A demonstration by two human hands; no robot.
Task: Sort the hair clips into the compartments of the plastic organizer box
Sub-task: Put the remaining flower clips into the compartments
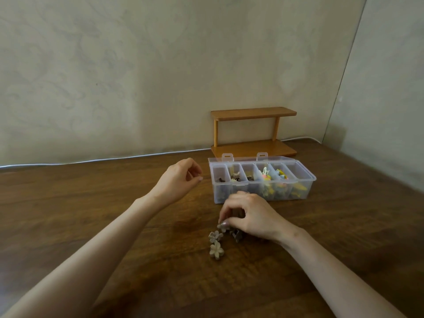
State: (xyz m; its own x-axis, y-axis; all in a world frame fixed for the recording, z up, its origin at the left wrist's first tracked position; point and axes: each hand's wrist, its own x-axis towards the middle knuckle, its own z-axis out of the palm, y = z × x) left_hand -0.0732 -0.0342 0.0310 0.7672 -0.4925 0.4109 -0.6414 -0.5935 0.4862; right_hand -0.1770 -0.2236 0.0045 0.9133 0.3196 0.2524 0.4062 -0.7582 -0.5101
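Note:
A clear plastic organizer box (307,190) stands open on the wooden table, its row of compartments holding brown clips at the left and colourful clips at the right. Several beige flower-shaped hair clips lie in front of it: a grey-beige clip (215,235), a cream clip (216,249) and a darker clip (237,235). My right hand (250,215) pinches another flower clip (223,227) with its fingertips, low over the table. My left hand (177,180) hovers left of the box, fingers loosely curled, holding nothing.
A small two-tier wooden shelf (253,112) stands behind the box against the wall. A white cable (103,159) runs along the table's back edge. The dark wooden table (68,203) extends left and right.

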